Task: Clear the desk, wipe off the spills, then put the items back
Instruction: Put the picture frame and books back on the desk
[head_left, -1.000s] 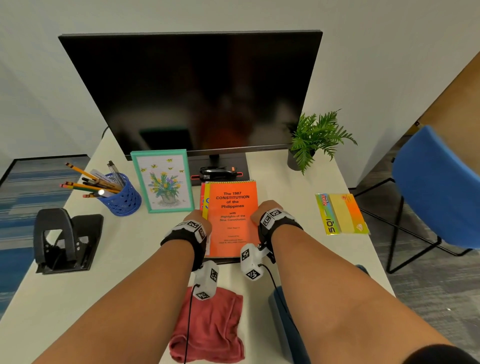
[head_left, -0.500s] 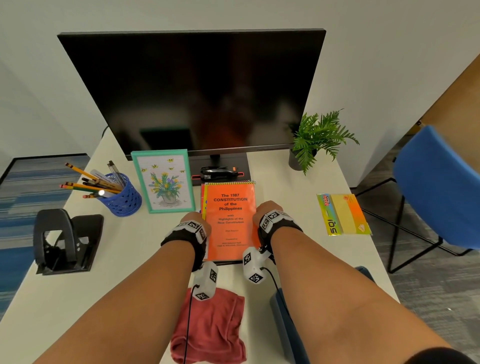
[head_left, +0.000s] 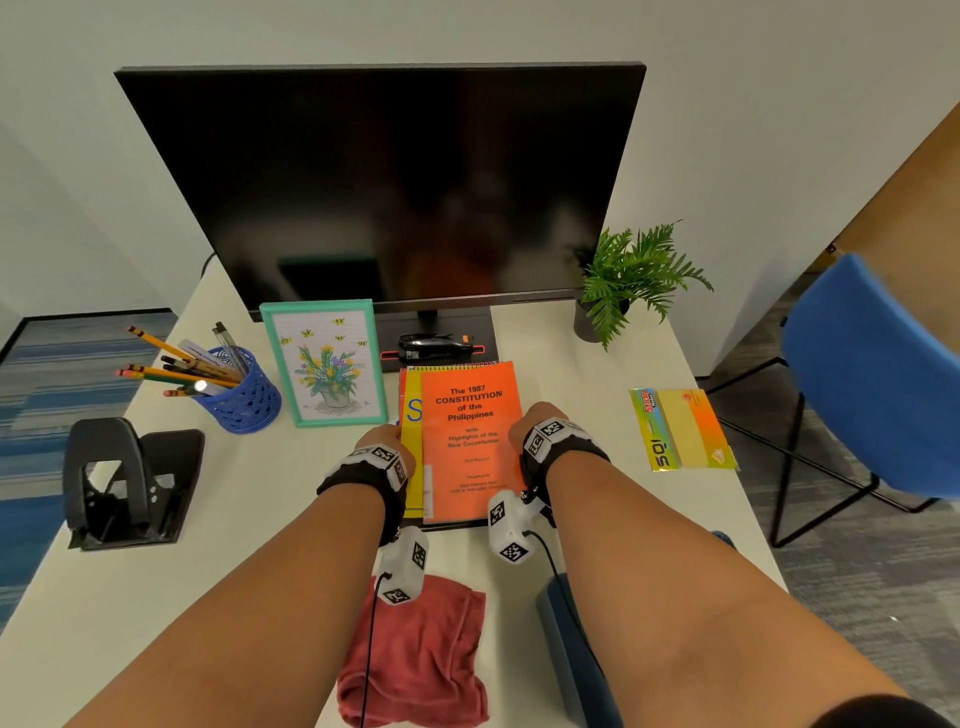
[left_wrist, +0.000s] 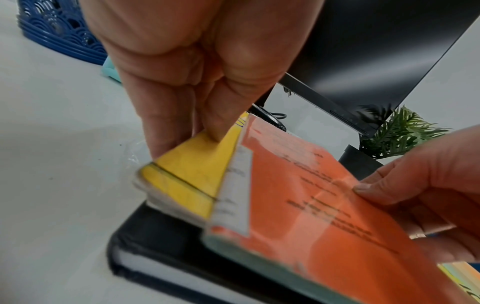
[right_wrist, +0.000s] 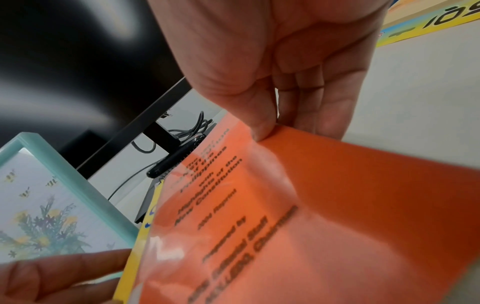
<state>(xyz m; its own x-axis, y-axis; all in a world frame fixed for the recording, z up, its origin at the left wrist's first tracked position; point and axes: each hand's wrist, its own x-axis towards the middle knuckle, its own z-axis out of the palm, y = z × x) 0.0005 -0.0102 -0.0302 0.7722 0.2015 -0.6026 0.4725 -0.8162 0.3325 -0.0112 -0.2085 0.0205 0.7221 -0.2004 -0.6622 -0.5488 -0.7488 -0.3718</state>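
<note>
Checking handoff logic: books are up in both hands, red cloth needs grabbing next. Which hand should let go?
Left, probably. The red cloth lies directly below the left hand, while the right hand is farther off and pinches the orange book at its edge.

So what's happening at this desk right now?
A person grips a stack of books in front of the monitor with both hands: the left hand pinches the yellow book, the right hand the orange booklet on top. A black notebook lies beneath on the desk. A red cloth waits at the near edge, untouched.
</note>
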